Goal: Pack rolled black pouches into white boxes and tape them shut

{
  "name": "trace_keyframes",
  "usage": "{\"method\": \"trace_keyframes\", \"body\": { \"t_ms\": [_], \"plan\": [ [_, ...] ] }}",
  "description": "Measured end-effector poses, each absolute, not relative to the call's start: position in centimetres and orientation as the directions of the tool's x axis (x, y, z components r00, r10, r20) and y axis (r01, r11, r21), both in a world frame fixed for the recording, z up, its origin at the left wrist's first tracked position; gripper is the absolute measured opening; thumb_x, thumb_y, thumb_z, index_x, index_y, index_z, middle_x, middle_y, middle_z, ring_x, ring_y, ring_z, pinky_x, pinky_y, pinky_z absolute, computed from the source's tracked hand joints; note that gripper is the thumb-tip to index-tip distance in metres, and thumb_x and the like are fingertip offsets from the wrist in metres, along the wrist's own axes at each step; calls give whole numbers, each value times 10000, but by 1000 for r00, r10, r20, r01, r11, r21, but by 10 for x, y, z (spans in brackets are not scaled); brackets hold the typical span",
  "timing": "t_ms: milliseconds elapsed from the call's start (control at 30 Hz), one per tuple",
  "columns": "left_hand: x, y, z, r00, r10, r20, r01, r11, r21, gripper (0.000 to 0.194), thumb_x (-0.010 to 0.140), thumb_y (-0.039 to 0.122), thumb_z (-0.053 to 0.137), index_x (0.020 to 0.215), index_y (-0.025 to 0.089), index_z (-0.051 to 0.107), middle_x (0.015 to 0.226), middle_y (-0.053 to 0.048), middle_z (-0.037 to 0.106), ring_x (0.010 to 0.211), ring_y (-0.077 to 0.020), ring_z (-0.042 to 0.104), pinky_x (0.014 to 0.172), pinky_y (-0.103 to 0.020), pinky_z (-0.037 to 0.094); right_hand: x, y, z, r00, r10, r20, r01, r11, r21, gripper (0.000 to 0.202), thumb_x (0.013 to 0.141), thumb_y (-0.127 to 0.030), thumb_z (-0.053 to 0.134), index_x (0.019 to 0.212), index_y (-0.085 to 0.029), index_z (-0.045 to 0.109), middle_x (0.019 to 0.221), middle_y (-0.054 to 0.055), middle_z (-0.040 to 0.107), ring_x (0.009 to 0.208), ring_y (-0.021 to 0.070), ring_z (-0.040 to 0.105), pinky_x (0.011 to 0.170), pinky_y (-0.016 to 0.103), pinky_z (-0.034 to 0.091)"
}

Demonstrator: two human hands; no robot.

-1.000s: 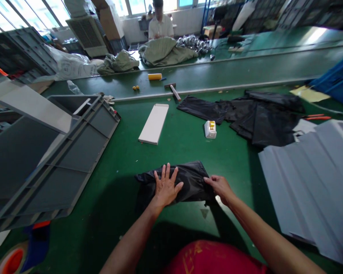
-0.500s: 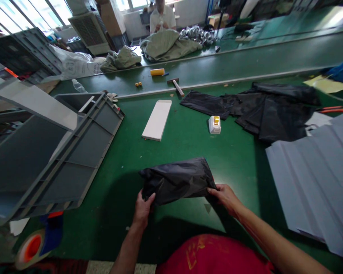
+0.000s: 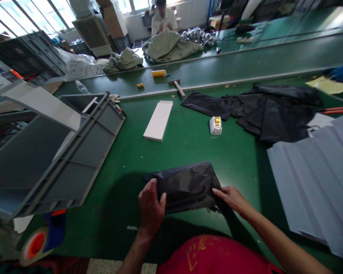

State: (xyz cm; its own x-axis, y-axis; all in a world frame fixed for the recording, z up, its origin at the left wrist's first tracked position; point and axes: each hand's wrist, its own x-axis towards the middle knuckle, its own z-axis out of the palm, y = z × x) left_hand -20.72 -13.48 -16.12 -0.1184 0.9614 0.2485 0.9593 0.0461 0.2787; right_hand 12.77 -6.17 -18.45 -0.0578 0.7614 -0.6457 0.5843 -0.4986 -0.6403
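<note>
A black plastic bag (image 3: 188,184), folded into a long flat shape, is held just above the green table (image 3: 125,152). My left hand (image 3: 153,205) is at its left end, fingers on the bag and thumb apart from them, gripping the end. At the right end, my right hand (image 3: 227,196) pinches the bag's edge between thumb and fingers. Beyond the bag lie a flat white box (image 3: 159,121) and a small white block with a yellow top (image 3: 215,125). More black bags (image 3: 282,114) are heaped at the right.
A tilted grey crate (image 3: 82,160) holding white pieces stands at the left, with tape rolls (image 3: 36,245) below it. Grey sheets (image 3: 320,182) are stacked at the right. A hammer (image 3: 179,88) lies near the ledge. Another person (image 3: 164,23) sits across the table.
My left hand has moved up and right, further over the bag's left end. The bag and my right hand have shifted slightly right and down, and the bag looks flatter.
</note>
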Motion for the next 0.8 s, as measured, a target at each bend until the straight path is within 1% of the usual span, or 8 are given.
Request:
{"method": "trace_keyframes", "body": {
  "t_ms": [133,267,367,433,500,600,733,800],
  "plan": [
    [-184,-116,-176,269,960,73,955,-276,107,559,900,430,530,1436,357,388,1537,-55,360,1411,-304,315,1120,-587,256,133,-59,-198,-155,797,-584,604,-391,-695,450,653,-579,615,473,-199,455,446,-33,413,462,107,355,473,249,235],
    [-197,-109,-188,230,973,31,971,-231,65,612,911,458,503,1478,328,312,1587,-50,242,1449,-269,248,1135,-543,274,151,-61,-201,-253,798,-547,647,-281,-709,426,737,-575,532,525,-209,476,495,-11,484,491,141,430,505,270,276],
    [-209,-109,-183,-3,995,97,1000,2,13,604,939,406,453,1492,220,298,1577,-130,243,1450,-303,240,1123,-589,256,160,-55,-185,-118,828,-549,886,-162,-435,340,781,-450,539,536,-217,511,544,42,554,521,192,511,519,302,309],
    [-208,-108,-178,-89,985,151,996,91,-8,615,949,388,429,1501,171,269,1574,-167,226,1457,-319,213,1125,-622,211,150,-47,-170,-43,935,-353,960,-59,-274,275,828,-413,518,680,-201,611,725,107,646,653,248,591,576,335,392],
    [-203,-105,-177,33,991,129,999,-35,13,632,943,418,435,1506,193,257,1581,-137,224,1466,-290,193,1150,-592,186,126,-38,-159,-141,989,-51,959,124,-254,331,882,-426,481,954,-159,664,1015,169,668,918,296,616,758,381,466],
    [-206,-99,-184,195,980,44,975,-199,95,631,930,466,444,1497,244,280,1569,-89,285,1459,-246,226,1167,-533,206,84,-26,-161,-450,877,167,843,479,-243,474,941,-412,416,1327,-159,526,1402,160,503,1289,304,437,1061,462,326],
    [-250,-110,-195,-361,932,19,919,352,180,623,945,457,361,1449,91,362,1502,-238,353,1403,-352,313,1075,-637,274,70,-18,-187,-575,810,110,799,586,-138,513,967,-352,353,1449,-180,385,1514,118,377,1388,288,314,1125,531,173],
    [-272,-124,-195,-594,804,-33,747,566,349,653,934,494,344,1389,33,425,1434,-290,416,1348,-383,376,1038,-635,309,75,-13,-192,-534,842,77,835,539,-107,502,972,-369,346,1410,-143,435,1468,149,439,1350,307,368,1113,536,177]
  ]
}}
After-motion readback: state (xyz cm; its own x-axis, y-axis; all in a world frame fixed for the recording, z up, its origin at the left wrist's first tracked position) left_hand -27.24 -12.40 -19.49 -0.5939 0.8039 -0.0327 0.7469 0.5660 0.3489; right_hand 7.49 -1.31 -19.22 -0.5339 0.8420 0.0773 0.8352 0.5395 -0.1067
